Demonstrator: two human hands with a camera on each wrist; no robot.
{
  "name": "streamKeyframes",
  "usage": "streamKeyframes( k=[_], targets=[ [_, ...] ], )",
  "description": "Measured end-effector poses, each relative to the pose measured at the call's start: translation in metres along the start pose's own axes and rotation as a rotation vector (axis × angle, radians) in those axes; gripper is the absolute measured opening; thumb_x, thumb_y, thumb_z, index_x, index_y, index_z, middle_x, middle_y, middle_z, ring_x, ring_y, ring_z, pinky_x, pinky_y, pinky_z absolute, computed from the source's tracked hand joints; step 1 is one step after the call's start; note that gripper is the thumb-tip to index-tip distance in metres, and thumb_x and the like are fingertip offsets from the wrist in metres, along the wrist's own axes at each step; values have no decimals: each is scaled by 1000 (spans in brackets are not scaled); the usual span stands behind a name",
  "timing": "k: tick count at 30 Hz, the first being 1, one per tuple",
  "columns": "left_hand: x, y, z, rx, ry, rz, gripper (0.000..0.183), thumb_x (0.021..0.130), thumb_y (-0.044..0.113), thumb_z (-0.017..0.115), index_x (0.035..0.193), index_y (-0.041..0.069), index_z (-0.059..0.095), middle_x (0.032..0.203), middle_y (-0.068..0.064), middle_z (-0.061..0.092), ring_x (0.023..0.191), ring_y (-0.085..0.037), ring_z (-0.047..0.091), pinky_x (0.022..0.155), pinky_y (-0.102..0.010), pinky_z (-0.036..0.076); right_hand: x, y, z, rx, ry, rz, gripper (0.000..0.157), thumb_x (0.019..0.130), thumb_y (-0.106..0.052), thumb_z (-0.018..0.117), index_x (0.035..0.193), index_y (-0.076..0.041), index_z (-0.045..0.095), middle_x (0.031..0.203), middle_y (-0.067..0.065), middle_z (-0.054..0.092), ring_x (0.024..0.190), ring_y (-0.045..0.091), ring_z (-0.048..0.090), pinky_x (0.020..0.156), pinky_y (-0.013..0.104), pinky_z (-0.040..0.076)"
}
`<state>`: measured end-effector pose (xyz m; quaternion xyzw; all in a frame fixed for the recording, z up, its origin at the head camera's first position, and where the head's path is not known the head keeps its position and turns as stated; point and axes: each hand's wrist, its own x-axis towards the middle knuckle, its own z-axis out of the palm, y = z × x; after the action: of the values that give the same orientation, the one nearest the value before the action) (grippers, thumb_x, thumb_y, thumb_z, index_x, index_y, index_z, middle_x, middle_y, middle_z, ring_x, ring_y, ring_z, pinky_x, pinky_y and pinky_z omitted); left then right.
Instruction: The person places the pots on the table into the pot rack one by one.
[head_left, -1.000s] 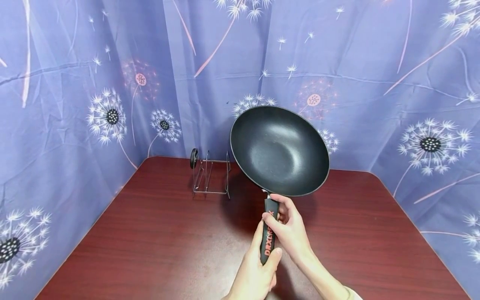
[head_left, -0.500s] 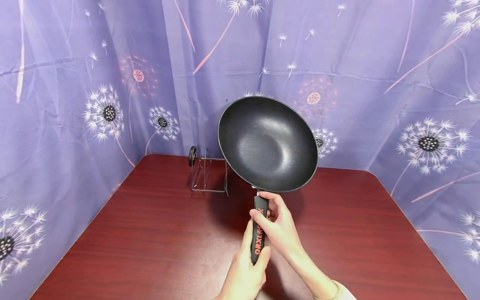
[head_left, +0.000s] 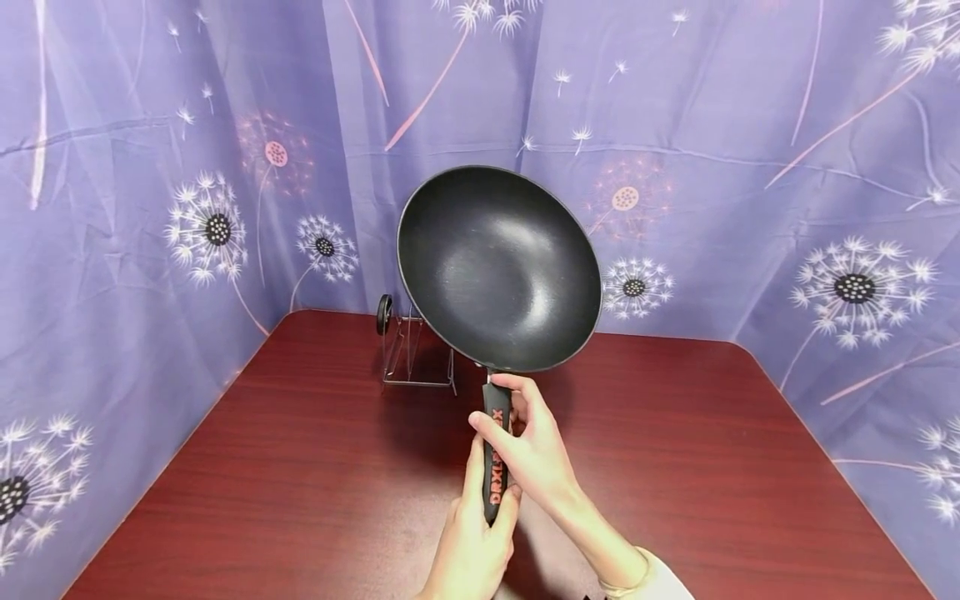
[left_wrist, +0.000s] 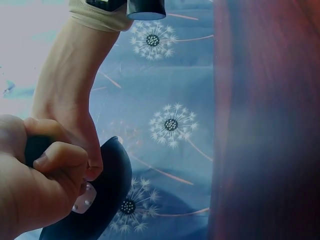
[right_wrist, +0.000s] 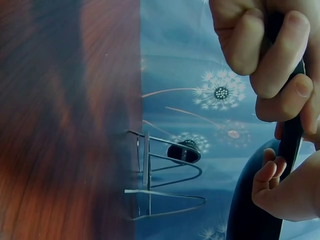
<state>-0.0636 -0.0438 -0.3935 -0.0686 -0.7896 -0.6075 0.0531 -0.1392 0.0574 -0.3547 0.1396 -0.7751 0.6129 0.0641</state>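
Observation:
A black wok [head_left: 498, 267] is held up over the table, its hollow inside facing me and its handle pointing down toward me. My left hand [head_left: 474, 537] grips the lower end of the black handle [head_left: 496, 450], which bears red lettering. Higher up, just under the wok's rim, my right hand [head_left: 536, 450] holds the same handle with thumb in front and fingers behind. The left wrist view shows the left hand's fingers [left_wrist: 62, 160] curled round the handle. Behind and left of the wok stands a wire rack [head_left: 418, 383], partly hidden by it.
A black round piece [head_left: 384, 315] sits at the rack's left side. The dark red wooden table [head_left: 675, 467] runs back to a blue-purple curtain [head_left: 720, 200] printed with dandelions, which closes in the back and both sides.
Both hands have carried the wok to the left and slightly up, so it now overlaps the rack's right part in the head view. Their hold on the handle looks the same.

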Motion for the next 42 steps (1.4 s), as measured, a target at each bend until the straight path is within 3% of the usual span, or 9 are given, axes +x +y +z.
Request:
streamKeyframes(
  k=[5,16,20,30,42],
  targets=[
    [-2,-2,-2,130,115,92,72,99,16,57,159,25,17,108,-8,73,77,-3,61,70,-26,52,2,-4,7,17,-33,7,51,85,-23,79,129,-27,54,91,4,68,74,17,61,67,26,51],
    [-2,-2,0,221,244,157,68,99,16,60,157,15,24,96,-6,75,81,-10,70,69,-32,56,9,-6,13,33,-88,4,48,86,-19,76,128,-27,54,91,6,68,71,18,62,65,27,51],
    [-1,-3,-1,251,298,157,68,98,16,61,157,14,26,95,-6,75,81,-12,71,69,-33,56,13,-5,17,69,-134,-3,48,87,-15,75,129,-24,53,95,7,69,72,18,62,64,26,51],
    [1,-7,-7,290,343,87,72,97,15,63,158,20,25,96,-6,75,81,-12,71,70,-33,56,19,-8,26,95,-199,-35,46,90,-12,71,131,-19,51,105,10,72,77,15,64,66,23,52],
    [4,-10,-19,315,422,136,73,96,11,64,158,19,27,103,-10,75,82,-19,72,70,-37,56,27,-9,41,124,-230,-78,45,91,-9,69,131,-16,50,110,9,72,81,15,65,69,22,51]
  ],
)
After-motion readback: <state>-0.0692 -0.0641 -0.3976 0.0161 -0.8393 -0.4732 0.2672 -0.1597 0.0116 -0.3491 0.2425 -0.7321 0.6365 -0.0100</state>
